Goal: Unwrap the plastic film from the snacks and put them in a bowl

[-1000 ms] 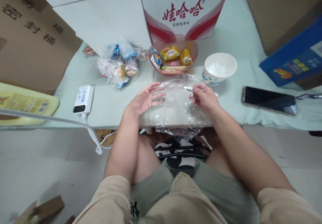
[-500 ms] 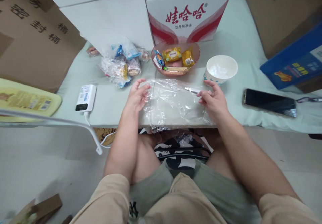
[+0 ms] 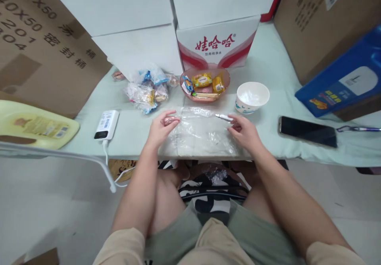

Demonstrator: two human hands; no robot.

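A clear plastic bag (image 3: pixel 202 132) lies flat at the table's front edge. My left hand (image 3: pixel 160 128) pinches its left edge, fingers curled over the film. Across from it, my right hand (image 3: pixel 244 132) presses down on the bag's right edge with fingers bent. A small silver object (image 3: pixel 223 117) lies at the bag's far right corner, just beyond my right fingertips. Behind the bag stand a pink bowl of wrapped snacks (image 3: pixel 204 83) and a white paper cup (image 3: pixel 252 96).
A pile of wrapped snacks (image 3: pixel 147 88) lies back left, a white power bank (image 3: pixel 106 124) with a cable on the left, a phone (image 3: pixel 308 131) and a pen (image 3: pixel 358 129) on the right. Cardboard boxes (image 3: pixel 217 43) ring the table's back.
The bag, earlier crumpled and hanging over the table edge, now lies spread flat. Both hands moved apart to its left and right edges. The camera tilted up.
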